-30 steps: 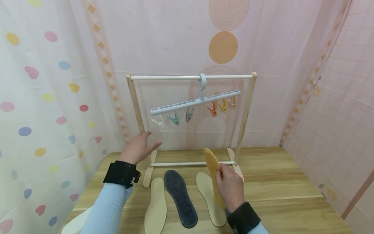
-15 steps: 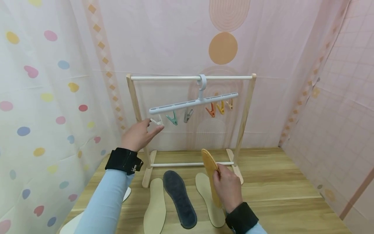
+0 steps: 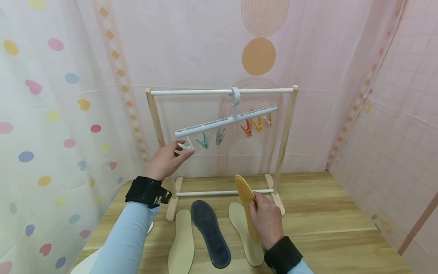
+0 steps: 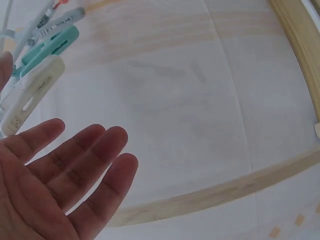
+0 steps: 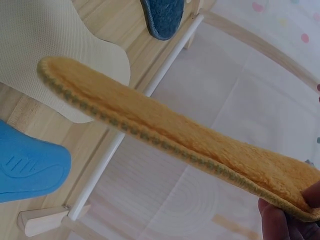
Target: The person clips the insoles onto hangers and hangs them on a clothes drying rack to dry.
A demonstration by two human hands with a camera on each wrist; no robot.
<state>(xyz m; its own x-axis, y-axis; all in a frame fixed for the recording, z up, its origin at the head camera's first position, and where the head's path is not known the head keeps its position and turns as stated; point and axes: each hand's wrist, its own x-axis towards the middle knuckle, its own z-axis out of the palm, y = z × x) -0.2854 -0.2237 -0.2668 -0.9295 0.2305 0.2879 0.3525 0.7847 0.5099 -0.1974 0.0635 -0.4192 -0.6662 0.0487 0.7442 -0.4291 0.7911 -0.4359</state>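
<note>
My left hand (image 3: 169,158) is at the left end of the pale blue hanger (image 3: 222,122), thumb and fingers spread on either side of a white clothespin (image 3: 186,144). In the left wrist view the fingers (image 4: 107,185) are apart and only slightly bent; whether a fingertip touches the white clothespin (image 4: 35,90) cannot be told. My right hand (image 3: 267,217) holds a fuzzy yellow insole (image 3: 245,203) edgewise by its side, thumb on one face. The right wrist view shows the stitched edge of this insole (image 5: 165,130), with fingertips at its near end.
Teal (image 3: 202,141), grey (image 3: 220,136), orange (image 3: 246,128) and yellow clothespins hang along the hanger. It hooks on a wooden rack's top bar (image 3: 191,92). Beige (image 3: 182,239) and dark (image 3: 210,232) insoles lie on the table; a blue one (image 5: 35,162) shows in the right wrist view.
My left hand has moved up and right from beside the rack's left post to the white clothespin. The right hand with the yellow insole has shifted only slightly left.
</note>
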